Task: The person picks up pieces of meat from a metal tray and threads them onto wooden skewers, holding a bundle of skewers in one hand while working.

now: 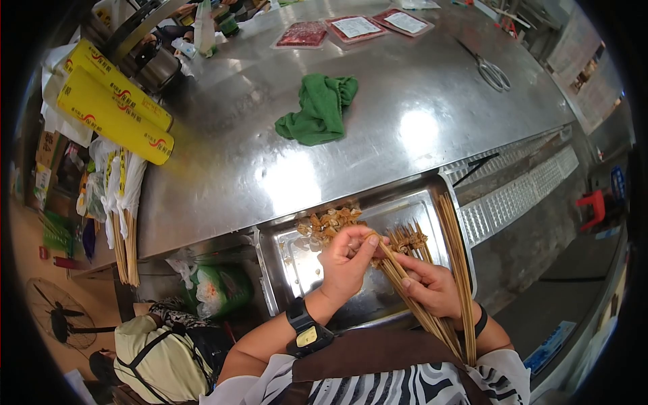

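Note:
A bundle of bamboo skewers (422, 317) is gripped in my right hand (432, 287), slanting down toward my apron. My left hand (345, 264), with a watch (309, 332) on its wrist, is closed in a pinch at the upper tips of those skewers. Whatever sits between its thumb and fingers is mostly hidden. Both hands are above a metal tray (270, 287). Brown food pieces (331, 226) lie heaped in the tray's far left part. Threaded skewers (410, 237) rest to the right of my left hand, and more bare skewers (451, 233) lean along the tray's right side.
A crumpled green cloth (317, 111) lies on the steel table (229, 148). Farther back are several packs of red meat (354, 28) and scissors (493, 73). Yellow film rolls (115, 115) and bagged skewers (125, 202) are at left. Another person (155, 358) is low at left.

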`<state>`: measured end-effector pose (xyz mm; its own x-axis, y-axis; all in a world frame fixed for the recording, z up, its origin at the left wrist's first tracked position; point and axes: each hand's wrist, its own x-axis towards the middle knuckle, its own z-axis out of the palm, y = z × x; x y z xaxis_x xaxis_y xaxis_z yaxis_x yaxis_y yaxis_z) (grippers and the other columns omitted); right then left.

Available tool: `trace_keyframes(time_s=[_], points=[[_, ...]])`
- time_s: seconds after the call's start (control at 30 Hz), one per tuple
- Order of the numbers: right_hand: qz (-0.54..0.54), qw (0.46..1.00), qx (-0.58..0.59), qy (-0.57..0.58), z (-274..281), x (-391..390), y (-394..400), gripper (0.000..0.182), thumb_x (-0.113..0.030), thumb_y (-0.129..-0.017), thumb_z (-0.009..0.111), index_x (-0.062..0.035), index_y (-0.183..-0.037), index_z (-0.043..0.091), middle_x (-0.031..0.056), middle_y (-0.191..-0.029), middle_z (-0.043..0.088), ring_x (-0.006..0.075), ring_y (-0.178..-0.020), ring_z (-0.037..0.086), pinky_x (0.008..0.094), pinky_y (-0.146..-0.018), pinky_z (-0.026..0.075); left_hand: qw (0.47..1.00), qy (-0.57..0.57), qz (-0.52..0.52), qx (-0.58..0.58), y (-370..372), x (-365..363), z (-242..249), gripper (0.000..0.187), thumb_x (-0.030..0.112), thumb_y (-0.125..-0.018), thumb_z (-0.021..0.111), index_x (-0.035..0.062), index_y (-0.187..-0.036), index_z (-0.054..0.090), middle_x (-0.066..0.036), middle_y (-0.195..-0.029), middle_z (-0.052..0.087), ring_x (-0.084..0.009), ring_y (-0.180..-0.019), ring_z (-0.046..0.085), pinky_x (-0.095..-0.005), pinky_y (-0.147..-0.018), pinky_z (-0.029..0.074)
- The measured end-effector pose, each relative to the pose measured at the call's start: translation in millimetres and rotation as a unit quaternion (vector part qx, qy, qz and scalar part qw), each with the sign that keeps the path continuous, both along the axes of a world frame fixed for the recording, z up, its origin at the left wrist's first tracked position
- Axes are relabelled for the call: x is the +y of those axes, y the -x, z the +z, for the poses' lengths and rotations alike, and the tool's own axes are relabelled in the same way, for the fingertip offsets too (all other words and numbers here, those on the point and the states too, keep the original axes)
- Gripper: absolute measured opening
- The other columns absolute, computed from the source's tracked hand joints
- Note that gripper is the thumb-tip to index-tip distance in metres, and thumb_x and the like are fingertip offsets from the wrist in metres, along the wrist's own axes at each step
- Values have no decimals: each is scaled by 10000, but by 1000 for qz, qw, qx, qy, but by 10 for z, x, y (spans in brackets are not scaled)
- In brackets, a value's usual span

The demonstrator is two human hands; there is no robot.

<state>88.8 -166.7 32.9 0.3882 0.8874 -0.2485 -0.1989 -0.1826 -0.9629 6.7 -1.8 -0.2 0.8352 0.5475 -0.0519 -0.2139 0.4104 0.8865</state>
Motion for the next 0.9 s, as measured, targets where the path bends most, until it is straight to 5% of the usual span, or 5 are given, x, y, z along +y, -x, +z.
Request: trace_keyframes(time_s=[0.53, 0.9], points=[[6, 1000, 13, -17, 3, 1, 5, 464, -37, -880, 491, -23, -1330, 378, -65, -637, 396, 18, -573, 345, 180, -525, 299, 981, 169, -40, 91, 2, 72, 126, 157, 132, -891, 529, 6, -956, 597, -138, -886, 642, -192, -804, 627, -317, -707, 500], [5, 997, 61, -43, -57, -10, 19, 441, -57, -897, 466, -20, -1323, 358, -34, -712, 469, 24, -610, 404, 181, -555, 342, 968, 214, -64, 114, 17, 19, 207, 170, 111, -895, 509, -18, -942, 609, -173, -1048, 610, -230, -947, 603, -344, -831, 482]])
